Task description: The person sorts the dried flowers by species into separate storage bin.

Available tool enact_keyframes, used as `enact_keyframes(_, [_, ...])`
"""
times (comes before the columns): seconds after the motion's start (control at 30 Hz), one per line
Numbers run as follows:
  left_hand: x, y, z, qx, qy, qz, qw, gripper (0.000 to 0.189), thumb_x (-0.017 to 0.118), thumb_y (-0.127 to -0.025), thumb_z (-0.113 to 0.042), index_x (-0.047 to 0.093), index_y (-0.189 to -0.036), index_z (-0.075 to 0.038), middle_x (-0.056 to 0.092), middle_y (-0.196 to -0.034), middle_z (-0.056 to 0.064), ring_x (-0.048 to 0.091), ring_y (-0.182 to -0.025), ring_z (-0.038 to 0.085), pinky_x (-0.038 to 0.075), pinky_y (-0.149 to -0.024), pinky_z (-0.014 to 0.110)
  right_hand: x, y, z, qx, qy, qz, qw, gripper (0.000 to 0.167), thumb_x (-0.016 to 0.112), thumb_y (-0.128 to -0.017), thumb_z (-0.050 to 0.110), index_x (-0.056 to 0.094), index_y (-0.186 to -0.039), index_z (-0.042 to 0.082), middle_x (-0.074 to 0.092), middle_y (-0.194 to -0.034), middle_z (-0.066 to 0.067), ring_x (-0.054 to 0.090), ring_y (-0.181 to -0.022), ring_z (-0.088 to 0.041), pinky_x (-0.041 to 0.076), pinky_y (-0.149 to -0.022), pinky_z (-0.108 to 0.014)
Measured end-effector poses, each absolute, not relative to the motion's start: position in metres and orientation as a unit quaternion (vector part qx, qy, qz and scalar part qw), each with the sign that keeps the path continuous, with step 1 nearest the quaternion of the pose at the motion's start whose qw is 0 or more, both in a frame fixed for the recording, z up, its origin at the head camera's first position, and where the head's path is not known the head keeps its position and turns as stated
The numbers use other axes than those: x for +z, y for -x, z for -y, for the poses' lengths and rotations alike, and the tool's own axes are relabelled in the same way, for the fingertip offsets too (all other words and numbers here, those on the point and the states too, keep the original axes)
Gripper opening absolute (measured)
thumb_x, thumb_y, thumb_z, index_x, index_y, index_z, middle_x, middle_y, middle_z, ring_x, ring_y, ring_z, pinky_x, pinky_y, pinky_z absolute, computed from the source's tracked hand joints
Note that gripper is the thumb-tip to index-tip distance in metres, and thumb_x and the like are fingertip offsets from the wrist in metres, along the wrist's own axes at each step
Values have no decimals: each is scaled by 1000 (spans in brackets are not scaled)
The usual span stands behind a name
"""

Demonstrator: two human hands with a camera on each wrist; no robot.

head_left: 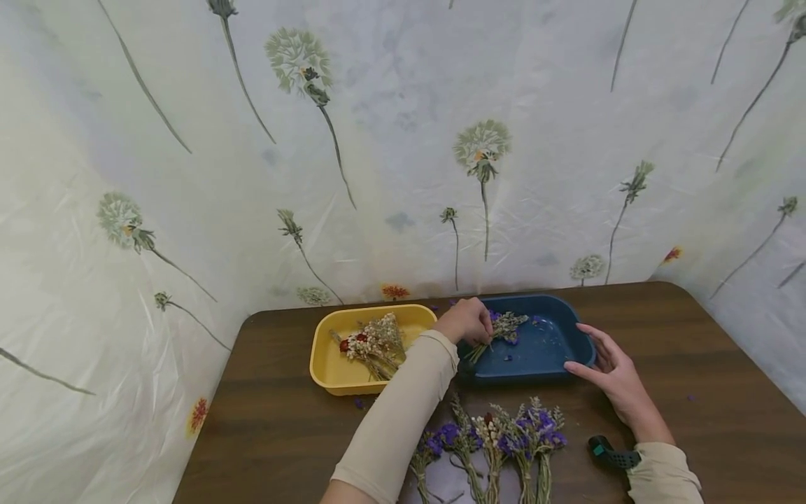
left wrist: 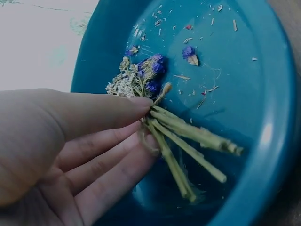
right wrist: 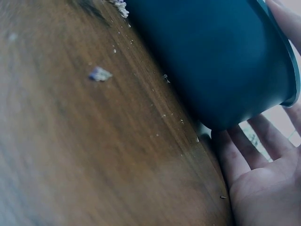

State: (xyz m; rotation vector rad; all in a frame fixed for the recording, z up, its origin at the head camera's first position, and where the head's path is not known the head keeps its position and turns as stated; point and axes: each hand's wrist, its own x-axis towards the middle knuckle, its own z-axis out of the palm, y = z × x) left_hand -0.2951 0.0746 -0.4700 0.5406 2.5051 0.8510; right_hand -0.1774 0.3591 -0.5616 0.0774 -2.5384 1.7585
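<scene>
My left hand [head_left: 467, 320] reaches into the blue tray [head_left: 554, 353] and pinches a small bunch of dried flowers [left wrist: 176, 136] between thumb and fingers. The bunch has purple and pale blooms, a tie round its stems, and cut stem ends fanning toward the tray's wall. At the tray's right end, my right hand [head_left: 613, 371] holds the rim, thumb at the near corner and fingers spread along the end. In the right wrist view, fingers [right wrist: 268, 136] of that hand lie against the tray's outer side. Loose petals and stem bits lie inside the tray.
A yellow tray [head_left: 324, 350] with dried flower bunches stands left of the blue one. Several tied bunches [head_left: 525, 441] lie in a row at the front. Scattered petals [right wrist: 99, 74] dot the brown table [head_left: 277, 427]. A flower-patterned sheet [head_left: 403, 175] hangs behind.
</scene>
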Motion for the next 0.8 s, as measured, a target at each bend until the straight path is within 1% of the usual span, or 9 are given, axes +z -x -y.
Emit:
enact_keyframes(0.1, [-471,294,-78,292,-190,-913,212,7,80,-88,-6,76,-82,-6,71,-82,1,70,-64,15,60,-62,25,-561,177,-359,568,-27,822,32,76,67,-102,18,26,-165,27,14,-175,0,8,-162,-33,26,-98,5])
enact_keyframes(0.27, [-470,292,-80,290,-183,-914,217,5,76,-91,-4,78,-87,-6,74,-85,5,72,-68,17,62,-66,28,-561,176,-359,571,-25,820,31,77,68,-101,18,26,-165,26,13,-175,-1,8,-161,-37,26,-97,5])
enact_keyframes(0.47, [-470,293,-74,321,-192,-902,217,4,76,-91,-2,77,-87,-4,73,-85,5,74,-70,20,63,-66,30,-561,176,-359,571,-25,820,32,77,68,-101,17,26,-165,26,14,-175,-1,9,-162,-35,27,-97,5])
enact_keyframes(0.53, [-470,294,-71,340,-198,-893,218,5,74,-92,-1,76,-88,-3,74,-87,7,74,-71,21,63,-67,30,-561,177,-359,570,-25,820,33,76,68,-101,17,26,-165,26,14,-175,-2,9,-162,-34,27,-97,5])
enact_keyframes(0.7, [-468,295,-65,398,-202,-868,219,5,72,-94,-2,75,-91,2,77,-93,17,77,-77,28,64,-70,35,-560,177,-359,566,-23,823,33,76,68,-101,18,26,-165,26,14,-175,-4,10,-162,-33,26,-98,5])
enact_keyframes(0.8, [-465,294,-61,435,-197,-852,215,7,72,-95,-3,73,-96,4,76,-95,18,77,-81,32,64,-74,40,-560,177,-358,566,-18,824,30,76,68,-101,19,27,-164,26,14,-175,-4,10,-162,-33,26,-98,5])
